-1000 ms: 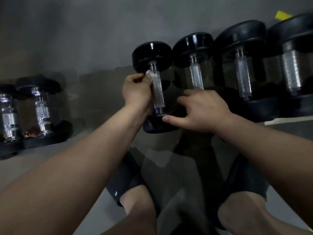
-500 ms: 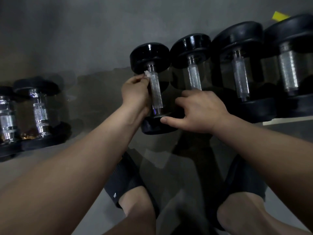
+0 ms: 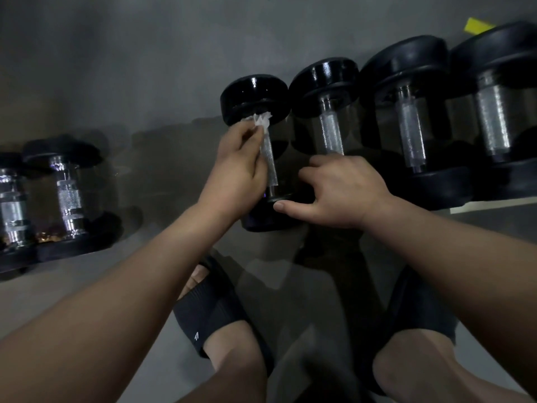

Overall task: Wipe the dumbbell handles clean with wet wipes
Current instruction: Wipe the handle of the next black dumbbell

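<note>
Grey floor [image 3: 145, 68] under everything. From 1 to 3 o'clock, a row of dumbbells [image 3: 409, 132]: three, black-headed, packed side by side, bigger toward 3 o'clock, metal bars running 12 to 6. At 9 o'clock, well apart from that row, a pair of dumbbells [image 3: 68, 196], smaller, lying the same way. Near centre, just beside the row's 9 o'clock side, the end dumbbell [image 3: 254, 97], flat on the floor, one black head toward 12 and the other toward 6. At 6 o'clock, two black slippers [image 3: 212, 303] on bare feet, toes toward the dumbbells.

Left hand [image 3: 238, 167], just at 9 o'clock of the end dumbbell: pinches a wipe between thumb and fingertips. Right hand [image 3: 340, 190], at 3 o'clock of it: lays a straight thumb on the rim of the near head, bends the fingers down over the gap toward the next dumbbell; cannot tell whether those fingers grip anything.

Handle [image 3: 269, 164] of the end dumbbell: knurled, bare along most of its length. Wipe [image 3: 263, 120]: white, crumpled, pressed to the handle's 12 o'clock end, right against the far head. At 1 o'clock, a yellow scrap [image 3: 478, 26] beyond the biggest dumbbell.
</note>
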`<action>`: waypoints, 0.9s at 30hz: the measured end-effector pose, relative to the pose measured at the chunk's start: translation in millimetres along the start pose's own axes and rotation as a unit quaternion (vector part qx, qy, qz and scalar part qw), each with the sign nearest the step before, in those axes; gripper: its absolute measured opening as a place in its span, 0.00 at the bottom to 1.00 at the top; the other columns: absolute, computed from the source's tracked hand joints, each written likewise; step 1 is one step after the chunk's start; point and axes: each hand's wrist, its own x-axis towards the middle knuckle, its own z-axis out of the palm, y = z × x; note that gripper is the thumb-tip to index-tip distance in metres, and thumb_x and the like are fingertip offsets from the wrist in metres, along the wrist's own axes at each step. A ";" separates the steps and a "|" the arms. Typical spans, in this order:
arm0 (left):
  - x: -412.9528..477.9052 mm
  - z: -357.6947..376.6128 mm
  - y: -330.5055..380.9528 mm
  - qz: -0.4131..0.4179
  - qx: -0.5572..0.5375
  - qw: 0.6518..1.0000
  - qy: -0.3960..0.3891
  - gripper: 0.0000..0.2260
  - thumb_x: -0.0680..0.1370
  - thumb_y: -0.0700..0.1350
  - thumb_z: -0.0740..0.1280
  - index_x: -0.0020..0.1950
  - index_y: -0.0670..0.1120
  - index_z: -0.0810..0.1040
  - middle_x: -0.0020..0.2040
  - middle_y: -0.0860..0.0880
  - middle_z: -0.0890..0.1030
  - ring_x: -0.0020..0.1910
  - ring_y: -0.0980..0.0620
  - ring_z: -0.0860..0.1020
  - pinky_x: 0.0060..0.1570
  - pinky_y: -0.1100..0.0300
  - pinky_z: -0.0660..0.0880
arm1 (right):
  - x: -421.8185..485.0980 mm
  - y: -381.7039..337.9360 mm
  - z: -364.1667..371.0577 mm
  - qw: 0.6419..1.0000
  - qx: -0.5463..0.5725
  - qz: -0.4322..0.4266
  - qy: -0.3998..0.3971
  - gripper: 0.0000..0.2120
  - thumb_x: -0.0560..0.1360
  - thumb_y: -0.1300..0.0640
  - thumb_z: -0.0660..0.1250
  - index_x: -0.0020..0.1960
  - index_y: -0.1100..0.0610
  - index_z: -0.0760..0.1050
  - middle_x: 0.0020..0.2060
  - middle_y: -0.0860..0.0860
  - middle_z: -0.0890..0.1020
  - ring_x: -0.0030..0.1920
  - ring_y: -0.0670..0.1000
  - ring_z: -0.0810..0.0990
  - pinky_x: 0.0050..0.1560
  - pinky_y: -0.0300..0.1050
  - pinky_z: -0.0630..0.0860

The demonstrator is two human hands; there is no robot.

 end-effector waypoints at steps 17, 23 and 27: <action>11.6 -20.8 -16.9 0.109 0.183 0.977 -0.015 0.20 0.82 0.49 0.58 0.67 0.39 0.77 0.63 0.42 0.78 0.63 0.40 0.72 0.65 0.51 0.67 | -0.1 1.5 -1.0 1.000 0.008 -0.002 -0.001 0.34 0.68 0.18 0.44 0.38 0.47 0.69 0.37 0.45 0.72 0.44 0.53 0.78 0.37 0.45 0.65; 15.3 -12.5 -13.2 -0.183 -0.216 0.959 0.006 0.10 0.80 0.42 0.65 0.55 0.47 0.86 0.50 0.52 0.86 0.52 0.56 0.82 0.57 0.61 0.76 | -0.5 -1.2 -4.2 1.000 0.018 -0.006 -0.005 0.31 0.68 0.18 0.46 0.38 0.46 0.67 0.38 0.44 0.72 0.46 0.52 0.78 0.38 0.45 0.65; 21.9 -0.3 -9.1 -0.321 -0.508 0.797 0.061 0.08 0.79 0.33 0.67 0.54 0.38 0.83 0.50 0.40 0.86 0.48 0.47 0.84 0.54 0.55 0.81 | 0.3 -1.5 -3.2 1.000 0.003 -0.006 -0.015 0.34 0.67 0.17 0.46 0.39 0.46 0.69 0.40 0.44 0.73 0.48 0.53 0.78 0.39 0.45 0.65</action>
